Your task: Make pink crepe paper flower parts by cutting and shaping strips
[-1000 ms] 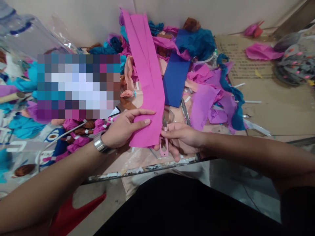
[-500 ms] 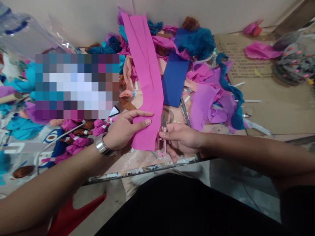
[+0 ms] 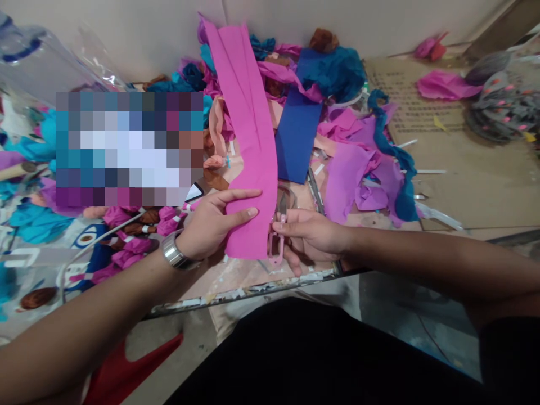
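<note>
A pale wall (image 3: 164,28) stands behind a worn work table (image 3: 202,284), crowded with crumpled paper in teal, pink, purple, brown and peach. A sheet of printed cardboard (image 3: 405,191) covers the right side. At the upper left is a large clear plastic bottle (image 3: 48,64); a pixelated patch hides part of the heap below it.

A long pink strip (image 3: 248,118), apparently crepe paper, runs from the wall down to the near part of the table, at the person's front. To its right lies a flat dark blue sheet (image 3: 297,138).

The left hand (image 3: 211,222), wearing a metal wristband (image 3: 172,251), rests on the strip's lower end, thumb and forefinger spread apart on top; its other fingers are hard to see. The right hand (image 3: 307,233) has thumb and forefinger clamped on small pink-handled snips (image 3: 277,250), blades pointing away from the person, just beside the strip's right edge.

Compared with a second ago, the strip's lower end looks narrower and squarer; whether folded or cut, I cannot tell. This seems to leave that edge steadied alongside the snips.
</note>
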Tool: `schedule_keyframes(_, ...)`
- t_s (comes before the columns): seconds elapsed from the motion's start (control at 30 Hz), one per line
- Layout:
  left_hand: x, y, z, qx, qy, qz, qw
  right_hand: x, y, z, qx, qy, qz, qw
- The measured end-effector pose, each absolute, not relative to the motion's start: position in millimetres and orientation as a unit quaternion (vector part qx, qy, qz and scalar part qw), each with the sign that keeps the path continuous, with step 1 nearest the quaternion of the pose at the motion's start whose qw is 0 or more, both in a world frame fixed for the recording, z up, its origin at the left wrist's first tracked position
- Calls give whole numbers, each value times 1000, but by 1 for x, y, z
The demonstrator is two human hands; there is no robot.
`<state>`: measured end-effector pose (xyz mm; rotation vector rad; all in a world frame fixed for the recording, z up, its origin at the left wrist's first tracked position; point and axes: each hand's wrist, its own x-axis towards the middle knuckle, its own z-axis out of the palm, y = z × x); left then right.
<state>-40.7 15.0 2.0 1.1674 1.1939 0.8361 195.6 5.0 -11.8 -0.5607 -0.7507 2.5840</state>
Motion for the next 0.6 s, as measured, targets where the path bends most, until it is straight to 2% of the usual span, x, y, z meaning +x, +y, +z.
schedule_keyframes(0.27, -41, 14, 2, 513, 503, 357, 597, 194, 4, -14, -170, -289, 914, 226)
schedule_keyframes(0.6, -40, 15, 4, 529, 505, 361, 578, 192, 3, -17, -171, -328, 906, 207)
